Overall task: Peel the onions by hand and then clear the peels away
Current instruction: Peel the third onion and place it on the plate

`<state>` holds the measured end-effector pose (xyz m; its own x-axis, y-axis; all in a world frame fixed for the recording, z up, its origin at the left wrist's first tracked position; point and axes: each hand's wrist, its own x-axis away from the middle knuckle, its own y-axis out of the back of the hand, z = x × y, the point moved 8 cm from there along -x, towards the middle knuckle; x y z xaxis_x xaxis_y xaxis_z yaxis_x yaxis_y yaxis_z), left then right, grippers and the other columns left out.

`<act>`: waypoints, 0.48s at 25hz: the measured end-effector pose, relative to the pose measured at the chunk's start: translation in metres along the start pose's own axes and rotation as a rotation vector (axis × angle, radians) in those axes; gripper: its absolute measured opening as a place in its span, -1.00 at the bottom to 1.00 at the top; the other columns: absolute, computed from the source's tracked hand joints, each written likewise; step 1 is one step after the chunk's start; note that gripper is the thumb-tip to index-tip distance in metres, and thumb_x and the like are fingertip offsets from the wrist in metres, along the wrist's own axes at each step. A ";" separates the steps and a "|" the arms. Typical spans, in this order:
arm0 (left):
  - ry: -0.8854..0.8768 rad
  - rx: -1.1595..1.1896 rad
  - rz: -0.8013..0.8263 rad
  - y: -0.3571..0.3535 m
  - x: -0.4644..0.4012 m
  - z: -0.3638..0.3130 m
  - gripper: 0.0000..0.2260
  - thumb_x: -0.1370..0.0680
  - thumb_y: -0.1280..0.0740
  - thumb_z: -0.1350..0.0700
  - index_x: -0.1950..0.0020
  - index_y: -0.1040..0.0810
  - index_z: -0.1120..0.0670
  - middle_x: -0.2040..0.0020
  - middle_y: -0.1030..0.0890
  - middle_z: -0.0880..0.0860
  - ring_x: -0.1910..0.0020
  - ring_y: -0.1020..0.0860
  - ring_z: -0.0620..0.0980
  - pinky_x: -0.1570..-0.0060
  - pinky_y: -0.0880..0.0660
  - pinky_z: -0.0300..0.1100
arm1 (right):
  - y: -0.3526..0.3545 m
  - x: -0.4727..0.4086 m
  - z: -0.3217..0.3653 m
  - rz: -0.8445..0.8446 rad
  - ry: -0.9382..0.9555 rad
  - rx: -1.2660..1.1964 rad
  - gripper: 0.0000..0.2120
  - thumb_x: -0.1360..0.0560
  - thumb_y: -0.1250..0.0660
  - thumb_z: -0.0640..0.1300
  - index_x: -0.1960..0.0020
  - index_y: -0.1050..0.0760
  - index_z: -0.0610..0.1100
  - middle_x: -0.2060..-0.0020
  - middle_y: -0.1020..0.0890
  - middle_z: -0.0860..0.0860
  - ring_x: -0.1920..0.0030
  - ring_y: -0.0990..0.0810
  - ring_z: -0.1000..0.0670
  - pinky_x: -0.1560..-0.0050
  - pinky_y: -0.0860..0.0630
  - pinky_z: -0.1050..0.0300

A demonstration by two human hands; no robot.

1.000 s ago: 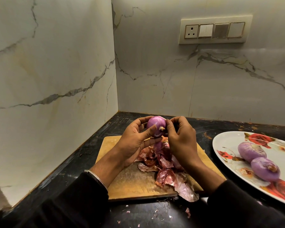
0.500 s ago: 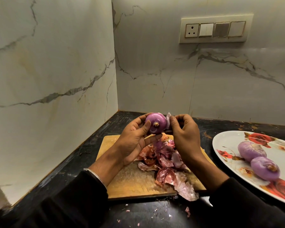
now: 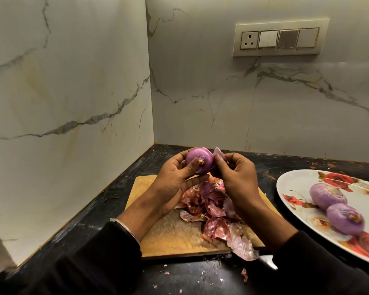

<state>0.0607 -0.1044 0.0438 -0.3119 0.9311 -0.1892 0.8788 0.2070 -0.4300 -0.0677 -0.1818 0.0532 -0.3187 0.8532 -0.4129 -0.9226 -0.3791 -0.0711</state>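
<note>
My left hand point(image 3: 170, 182) grips a purple onion point(image 3: 197, 159) above the wooden cutting board point(image 3: 168, 235), root end toward me. My right hand point(image 3: 235, 177) pinches a loose flap of onion skin point(image 3: 218, 153) at the onion's right side. A heap of reddish onion peels point(image 3: 213, 216) lies on the board under both hands. Two peeled onions point(image 3: 337, 206) rest on a white floral plate point(image 3: 292, 184) at the right.
The black countertop point(image 3: 119, 188) meets marble walls at the left and back in a corner. Small peel scraps point(image 3: 244, 273) dot the counter near the front. A knife blade tip point(image 3: 268, 264) shows below my right forearm. A switch panel point(image 3: 279, 39) is on the back wall.
The onion has been turned in my left hand and raised slightly. My right hand has pulled a flap of skin away from the onion's right side.
</note>
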 end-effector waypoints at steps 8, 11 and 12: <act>0.031 0.111 -0.008 0.002 -0.002 0.001 -0.63 -0.55 -0.28 0.12 -0.33 -0.48 0.20 -0.27 -0.57 0.29 -0.17 -0.62 0.22 0.03 -0.66 -0.09 | 0.003 -0.002 -0.002 -0.023 -0.064 -0.107 -0.82 -0.59 -0.33 -0.11 -0.02 -0.57 -0.23 0.15 -0.68 -0.19 0.17 -0.69 -0.10 0.12 -0.67 0.05; 0.027 0.082 -0.015 0.003 -0.002 0.002 -0.67 -0.62 -0.23 0.16 -0.38 -0.45 0.18 -0.28 -0.56 0.28 -0.16 -0.63 0.22 -0.02 -0.65 -0.04 | -0.002 0.000 0.003 0.032 -0.063 -0.110 -0.78 -0.58 -0.34 -0.05 -0.08 -0.56 -0.21 0.09 -0.67 -0.14 0.12 -0.69 -0.05 0.19 -0.63 0.19; 0.024 0.064 -0.014 0.002 -0.002 0.003 -0.66 -0.61 -0.24 0.16 -0.38 -0.45 0.17 -0.28 -0.55 0.27 -0.16 -0.63 0.22 -0.03 -0.65 -0.03 | -0.005 0.001 0.004 0.052 -0.050 -0.091 -0.77 -0.56 -0.35 -0.04 -0.11 -0.56 -0.18 0.07 -0.66 -0.12 0.09 -0.69 -0.05 0.20 -0.62 0.20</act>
<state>0.0626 -0.1069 0.0409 -0.3144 0.9355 -0.1615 0.8493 0.2011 -0.4881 -0.0647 -0.1772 0.0568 -0.3778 0.8478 -0.3721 -0.8820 -0.4518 -0.1339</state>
